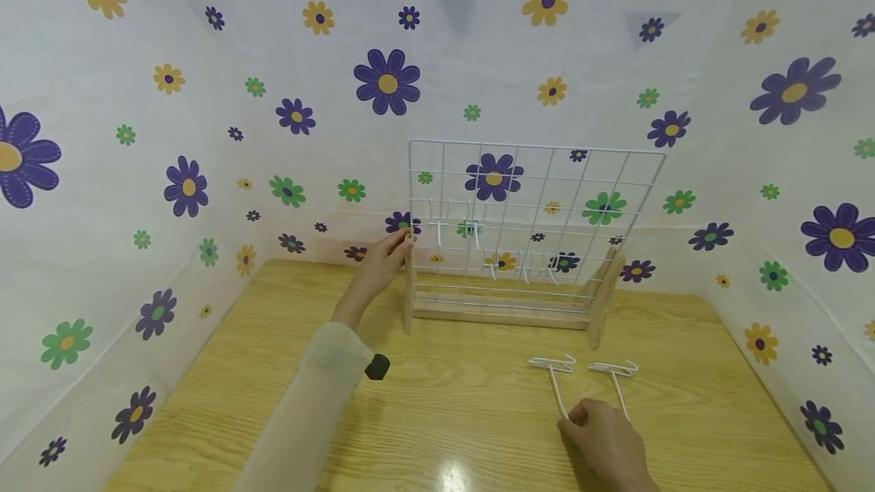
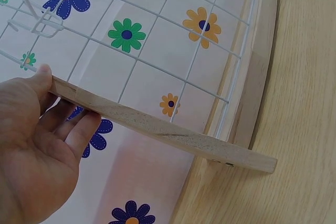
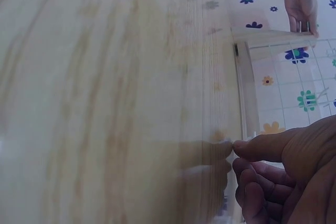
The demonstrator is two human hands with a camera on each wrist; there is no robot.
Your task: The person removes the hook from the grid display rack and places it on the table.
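A white wire grid rack [image 1: 533, 188] stands in a wooden base at the back of the table. My left hand [image 1: 383, 268] grips the top of its left wooden upright [image 2: 157, 127], thumb on one side and fingers on the other. Several white hooks [image 1: 476, 235] hang on the grid, in two rows. Two more white wire hooks lie in front of the rack. My right hand [image 1: 608, 439] pinches the near end of the left loose hook [image 1: 557, 389]; the right loose hook [image 1: 618, 386] lies close beside the fingers. In the right wrist view, the hook is barely visible.
The wood-grain table [image 1: 437, 408] extends around the rack. White sheeting with printed flowers [image 1: 387, 83] surrounds the table at the back and sides. The rack's right wooden upright [image 1: 604, 298] stands behind the loose hooks.
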